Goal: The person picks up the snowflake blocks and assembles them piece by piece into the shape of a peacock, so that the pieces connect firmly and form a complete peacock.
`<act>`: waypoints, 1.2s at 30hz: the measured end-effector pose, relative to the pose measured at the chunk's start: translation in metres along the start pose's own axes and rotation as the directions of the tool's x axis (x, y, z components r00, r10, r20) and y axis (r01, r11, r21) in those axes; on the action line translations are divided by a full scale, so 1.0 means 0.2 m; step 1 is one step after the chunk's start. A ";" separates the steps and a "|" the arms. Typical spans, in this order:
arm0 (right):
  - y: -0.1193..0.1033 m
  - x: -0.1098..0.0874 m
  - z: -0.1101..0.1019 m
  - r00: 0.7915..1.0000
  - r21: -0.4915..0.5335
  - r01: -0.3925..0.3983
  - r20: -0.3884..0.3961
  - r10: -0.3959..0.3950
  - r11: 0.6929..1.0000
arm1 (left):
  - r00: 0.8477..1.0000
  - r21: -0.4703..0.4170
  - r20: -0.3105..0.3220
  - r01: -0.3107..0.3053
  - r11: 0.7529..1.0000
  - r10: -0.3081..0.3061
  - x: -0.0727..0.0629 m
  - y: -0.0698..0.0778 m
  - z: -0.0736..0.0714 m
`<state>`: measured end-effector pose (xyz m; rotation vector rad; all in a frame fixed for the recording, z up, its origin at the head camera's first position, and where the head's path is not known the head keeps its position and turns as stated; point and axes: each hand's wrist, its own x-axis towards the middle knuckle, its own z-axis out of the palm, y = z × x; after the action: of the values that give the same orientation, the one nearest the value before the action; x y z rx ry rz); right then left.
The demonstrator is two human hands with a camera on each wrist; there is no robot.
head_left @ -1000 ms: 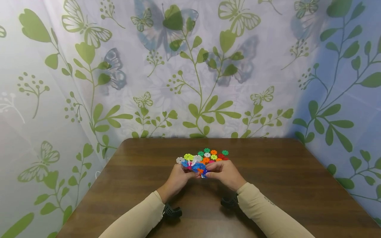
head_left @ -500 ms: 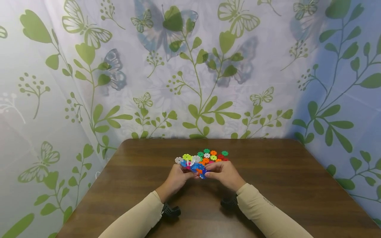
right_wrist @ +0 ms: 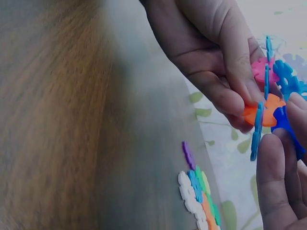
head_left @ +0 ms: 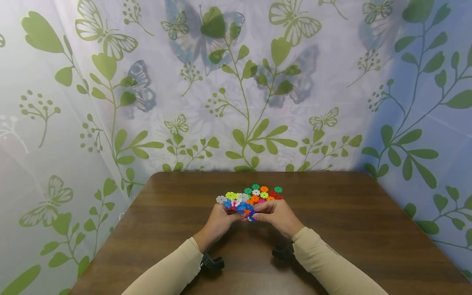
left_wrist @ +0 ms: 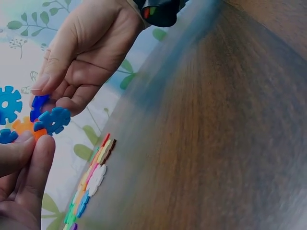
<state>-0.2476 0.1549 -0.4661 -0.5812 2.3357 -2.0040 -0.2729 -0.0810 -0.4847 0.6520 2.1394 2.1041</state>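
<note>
Both hands meet over the table around a joined cluster of notched, flower-shaped plastic discs. With thumb and fingertips, my left hand (head_left: pixel 217 221) pinches an orange disc (right_wrist: pixel 268 111) in the cluster. My right hand (head_left: pixel 282 215) pinches a dark blue disc (right_wrist: pixel 284 125) set against the orange one. Light blue discs (left_wrist: pixel 53 120) stand edgewise on the orange disc. A pink disc (right_wrist: pixel 264 70) and more blue discs (right_wrist: pixel 290 80) join on farther along, beyond the left thumb. Fingers partly hide the seam between the orange and dark blue discs.
Behind the hands, loose discs in several colours lie on the brown wooden table (head_left: pixel 332 254), among them an orange disc (head_left: pixel 264 189), a green disc (head_left: pixel 278 189) and a white disc (head_left: pixel 220 199). A black strap device (head_left: pixel 212 263) sits at the left wrist. A leaf-patterned curtain (head_left: pixel 236 98) hangs behind.
Both hands keep their hold on the joined discs and stay nearly in place. The orange and dark blue discs have turned slightly between the fingers.
</note>
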 end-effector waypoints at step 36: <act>-0.02 0.00 0.00 1.000 -0.032 -0.028 0.008 0.029 0.999 | 0.995 0.101 -0.016 -0.095 0.990 0.097 -0.04 0.01 0.03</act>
<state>-0.2467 0.1534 -0.4623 -0.5531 2.3618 -1.9520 -0.2637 -0.0771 -0.4850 0.7603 2.2815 2.0693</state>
